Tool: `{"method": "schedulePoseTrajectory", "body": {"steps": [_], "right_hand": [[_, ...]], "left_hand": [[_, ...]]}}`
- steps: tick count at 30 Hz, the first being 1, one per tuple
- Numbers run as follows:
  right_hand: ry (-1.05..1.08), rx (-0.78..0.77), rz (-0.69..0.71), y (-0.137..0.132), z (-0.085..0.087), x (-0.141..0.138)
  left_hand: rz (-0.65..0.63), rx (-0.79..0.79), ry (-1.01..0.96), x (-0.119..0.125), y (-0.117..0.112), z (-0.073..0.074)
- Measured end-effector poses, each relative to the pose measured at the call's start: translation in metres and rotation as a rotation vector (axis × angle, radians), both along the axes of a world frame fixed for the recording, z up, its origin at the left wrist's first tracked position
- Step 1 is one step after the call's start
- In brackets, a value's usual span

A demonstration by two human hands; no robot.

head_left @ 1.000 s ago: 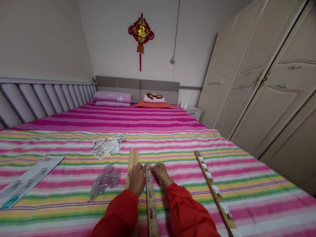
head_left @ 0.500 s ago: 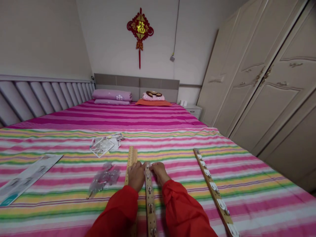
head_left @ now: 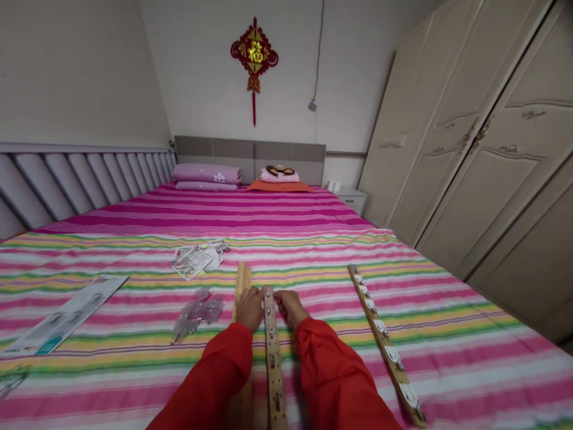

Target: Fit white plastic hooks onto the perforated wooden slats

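Observation:
A narrow wooden strip [head_left: 274, 376] with a row of small metal fittings and drilled holes runs lengthwise in front of me on the bed. My left hand [head_left: 249, 307] is closed at its far end, fingertips on the strip beside the last fitting. Just right of that end is my right hand [head_left: 290, 307], its fingers curled and pressed together; whatever they may hold is hidden. Under and left of my left hand lie bare wooden strips with holes [head_left: 242, 276]. Off to the right rests another wooden strip [head_left: 376, 318] carrying several white hooks.
Clear plastic bags of small metal parts [head_left: 199, 312] lie to the left. Behind them is a pile of opened packets [head_left: 199, 258]. A long packaging card [head_left: 67, 316] lies farther left, with a metal piece [head_left: 13, 379] near the edge. A wardrobe [head_left: 483, 167] stands at right.
My right hand has drawn slightly right from the strip's far end, leaving the end fitting in plainer view. My left hand stays on the strip. The view has shifted a little.

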State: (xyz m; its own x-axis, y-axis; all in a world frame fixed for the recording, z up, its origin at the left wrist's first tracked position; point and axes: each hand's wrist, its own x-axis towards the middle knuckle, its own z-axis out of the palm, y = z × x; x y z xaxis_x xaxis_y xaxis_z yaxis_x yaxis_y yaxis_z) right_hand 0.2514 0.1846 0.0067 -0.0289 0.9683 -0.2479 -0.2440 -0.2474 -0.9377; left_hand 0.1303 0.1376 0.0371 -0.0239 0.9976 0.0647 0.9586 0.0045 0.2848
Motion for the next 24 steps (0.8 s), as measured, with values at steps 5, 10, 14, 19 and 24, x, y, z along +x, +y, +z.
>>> {"method": "schedulePoseTrajectory", "body": {"steps": [5,10,14,19,24], "right_hand": [[0.054,-0.127,0.022,-0.029,0.015,0.017],[0.119,-0.166,0.037,-0.078,0.013,0.044],[0.232,-0.079,0.015,-0.129,0.008,0.067],[0.198,0.032,0.004,-0.190,0.001,0.085],[0.098,0.021,0.028,-0.248,-0.028,0.092]], "left_hand": [[0.039,0.058,-0.283,-0.008,-0.003,0.002],[0.037,0.234,-0.738,-0.032,-0.034,0.003],[0.053,0.343,-0.869,-0.054,-0.084,-0.010],[0.185,0.498,-0.841,-0.068,-0.126,-0.038],[0.176,0.616,-0.713,-0.072,-0.128,-0.053]]}}
